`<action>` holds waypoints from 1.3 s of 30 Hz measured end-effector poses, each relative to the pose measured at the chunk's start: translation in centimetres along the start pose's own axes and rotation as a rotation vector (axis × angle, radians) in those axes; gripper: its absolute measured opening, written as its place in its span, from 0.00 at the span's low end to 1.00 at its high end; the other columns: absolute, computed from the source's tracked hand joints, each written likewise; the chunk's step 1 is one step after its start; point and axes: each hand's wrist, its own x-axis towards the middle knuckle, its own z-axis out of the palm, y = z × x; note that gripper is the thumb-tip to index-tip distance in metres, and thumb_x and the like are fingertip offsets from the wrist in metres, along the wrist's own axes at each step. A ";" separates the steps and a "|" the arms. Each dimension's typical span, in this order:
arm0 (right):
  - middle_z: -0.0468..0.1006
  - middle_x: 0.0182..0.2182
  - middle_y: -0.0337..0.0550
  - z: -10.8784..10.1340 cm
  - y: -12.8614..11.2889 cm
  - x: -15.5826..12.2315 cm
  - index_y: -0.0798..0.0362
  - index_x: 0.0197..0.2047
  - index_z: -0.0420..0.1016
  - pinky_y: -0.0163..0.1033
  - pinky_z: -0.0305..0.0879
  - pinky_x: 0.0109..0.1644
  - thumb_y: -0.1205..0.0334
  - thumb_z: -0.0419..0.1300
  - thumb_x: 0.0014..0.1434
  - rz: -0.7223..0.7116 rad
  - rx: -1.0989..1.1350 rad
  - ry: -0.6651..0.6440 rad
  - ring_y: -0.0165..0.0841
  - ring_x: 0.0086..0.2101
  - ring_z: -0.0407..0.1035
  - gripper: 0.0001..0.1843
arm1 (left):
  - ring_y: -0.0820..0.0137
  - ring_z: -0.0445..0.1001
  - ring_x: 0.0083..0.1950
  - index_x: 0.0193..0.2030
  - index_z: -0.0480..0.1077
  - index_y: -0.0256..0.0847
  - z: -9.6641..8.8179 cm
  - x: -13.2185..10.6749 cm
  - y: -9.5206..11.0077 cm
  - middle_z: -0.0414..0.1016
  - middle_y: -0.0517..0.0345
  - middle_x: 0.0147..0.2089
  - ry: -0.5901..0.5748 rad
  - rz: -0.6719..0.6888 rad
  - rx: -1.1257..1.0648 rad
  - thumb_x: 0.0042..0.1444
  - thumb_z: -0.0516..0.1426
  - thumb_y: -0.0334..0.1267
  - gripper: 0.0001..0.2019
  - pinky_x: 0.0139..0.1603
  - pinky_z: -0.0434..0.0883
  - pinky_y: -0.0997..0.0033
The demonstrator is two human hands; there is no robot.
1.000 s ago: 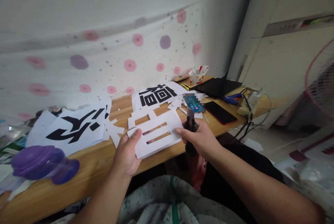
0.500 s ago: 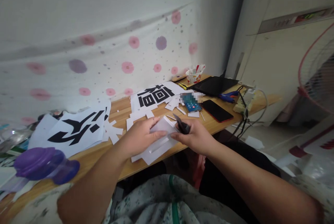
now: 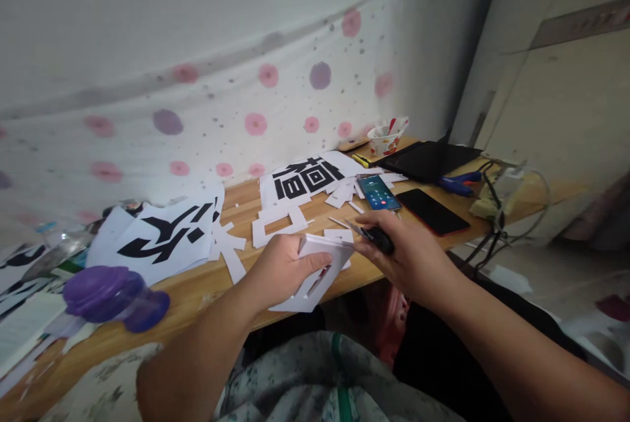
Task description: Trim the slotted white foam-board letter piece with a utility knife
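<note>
My left hand (image 3: 283, 268) is closed on a folded sheet of white paper (image 3: 327, 274), thumb on top, near the table's front edge. A narrow slot is cut through the paper, and its folded edge faces up. In my right hand (image 3: 411, 254) are black-handled scissors (image 3: 378, 238), their blades pointing left and away from me. The fingertips of that hand are close to the paper's right corner; whether they touch it I cannot tell. Beyond my hands lie white paper offcuts (image 3: 278, 217) and a sheet with bold black characters (image 3: 315, 176).
A lit phone (image 3: 378, 192) and a dark phone (image 3: 433, 211) lie to the right. Behind them are a black flat case (image 3: 433, 159), blue-handled pliers (image 3: 460, 184) and a patterned cup (image 3: 386, 140). A purple bottle (image 3: 113, 297) and another printed sheet (image 3: 162, 232) are at left.
My right hand has drawn back to the right with the scissors. The paper is now tilted upright in my left hand, showing its slot. The view has turned slightly left.
</note>
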 end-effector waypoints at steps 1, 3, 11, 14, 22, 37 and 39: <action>0.77 0.35 0.48 -0.2 -0.3 -0.2 0.53 0.46 0.66 0.38 0.61 0.34 0.49 0.53 0.60 0.000 -0.046 -0.015 0.38 0.33 0.71 0.18 | 0.70 0.68 0.26 0.27 0.70 0.38 -0.1 -0.1 0.0 0.71 0.61 0.24 0.029 0.011 0.056 0.51 0.57 0.48 0.14 0.26 0.63 0.73; 0.76 0.32 0.48 -0.4 -1.0 -0.5 0.55 0.45 0.65 0.38 0.60 0.31 0.44 0.49 0.60 -0.010 -0.102 -0.115 0.38 0.30 0.71 0.22 | 0.69 0.67 0.27 0.26 0.70 0.38 -0.2 -0.3 -0.1 0.70 0.61 0.23 0.076 0.026 0.141 0.51 0.56 0.50 0.16 0.26 0.62 0.73; 0.76 0.27 0.48 0.2 -2.8 -0.6 0.55 0.41 0.66 0.36 0.54 0.27 0.44 0.40 0.64 -0.005 -0.281 -0.266 0.40 0.27 0.70 0.25 | 0.69 0.70 0.31 0.28 0.71 0.39 0.2 -0.8 -0.2 0.72 0.61 0.25 0.120 0.143 0.232 0.54 0.54 0.45 0.12 0.32 0.63 0.73; 0.76 0.27 0.47 0.2 -3.1 -0.4 0.55 0.39 0.66 0.36 0.53 0.27 0.45 0.41 0.65 -0.005 -0.298 -0.262 0.39 0.27 0.70 0.23 | 0.70 0.68 0.28 0.25 0.69 0.39 0.3 -0.8 -0.1 0.70 0.62 0.23 0.133 0.151 0.280 0.54 0.54 0.45 0.13 0.29 0.61 0.73; 0.76 0.26 0.46 0.1 -3.5 -0.4 0.54 0.37 0.66 0.35 0.48 0.26 0.46 0.43 0.64 0.002 -0.362 -0.253 0.38 0.25 0.69 0.21 | 0.73 0.63 0.25 0.22 0.64 0.39 0.5 -1.1 0.1 0.66 0.63 0.21 0.155 0.171 0.352 0.55 0.52 0.46 0.15 0.25 0.56 0.75; 0.77 0.27 0.45 -0.5 -4.0 -0.3 0.53 0.37 0.66 0.35 0.46 0.25 0.46 0.43 0.65 0.025 -0.439 -0.299 0.37 0.27 0.70 0.21 | 0.75 0.62 0.22 0.20 0.65 0.38 0.6 -1.8 0.1 0.66 0.63 0.19 0.271 0.301 0.407 0.56 0.54 0.46 0.18 0.24 0.57 0.76; 0.77 0.27 0.45 -0.5 -4.0 -0.3 0.54 0.37 0.66 0.36 0.46 0.25 0.46 0.43 0.65 0.021 -0.454 -0.298 0.37 0.26 0.70 0.21 | 0.75 0.63 0.22 0.20 0.67 0.38 0.7 -1.9 0.1 0.67 0.63 0.19 0.291 0.317 0.416 0.56 0.54 0.46 0.18 0.24 0.57 0.76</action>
